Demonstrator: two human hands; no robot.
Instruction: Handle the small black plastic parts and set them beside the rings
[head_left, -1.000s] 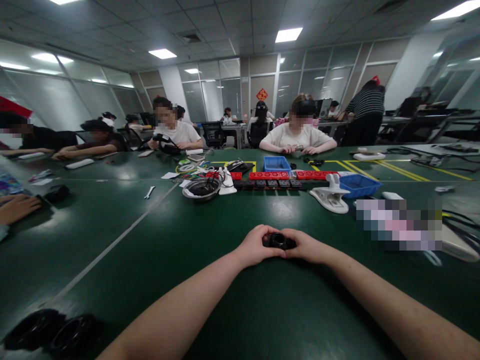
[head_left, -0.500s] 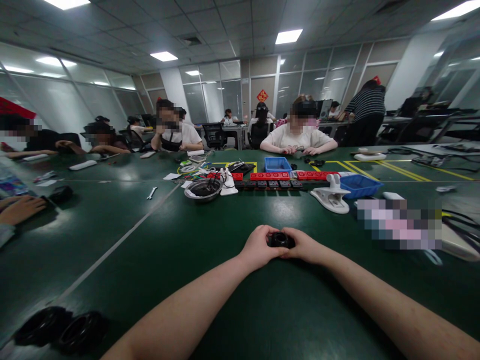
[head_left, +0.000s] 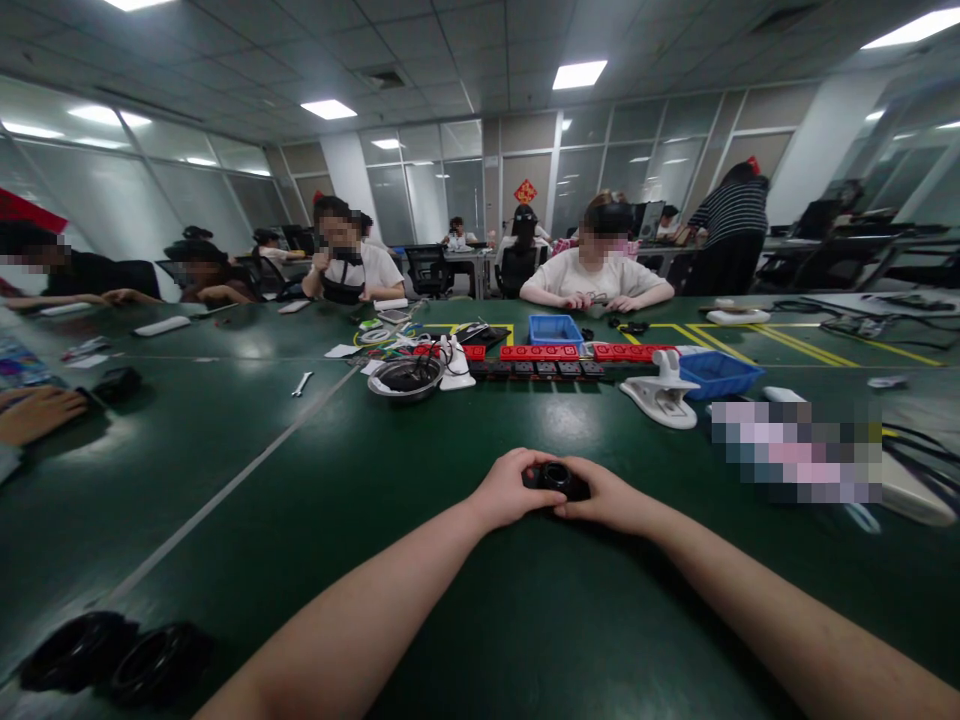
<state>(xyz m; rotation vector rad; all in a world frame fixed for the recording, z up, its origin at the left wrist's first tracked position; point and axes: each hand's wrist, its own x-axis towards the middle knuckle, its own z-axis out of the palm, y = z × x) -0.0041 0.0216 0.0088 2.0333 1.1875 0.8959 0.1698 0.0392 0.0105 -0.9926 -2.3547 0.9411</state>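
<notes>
My left hand and my right hand close together round a glossy black part with a round opening, low over the green table. Its opening faces up and towards me. Fingers of both hands curl about its sides, and the thumbs meet at the near side. Its underside and far side are hidden, and its exact kind cannot be made out. At the lower left of the head view lie two black ring-shaped parts, dark and round with wide openings.
Across the green table stand a metal bowl, a white clip stand, red strips, a blue tray and another blue tray. A wrench lies left. Another person's hand rests at the left edge.
The black part has turned and shifted slightly left between my hands. My left thumb now lies across its near side, and my left hand sits a little further left.
</notes>
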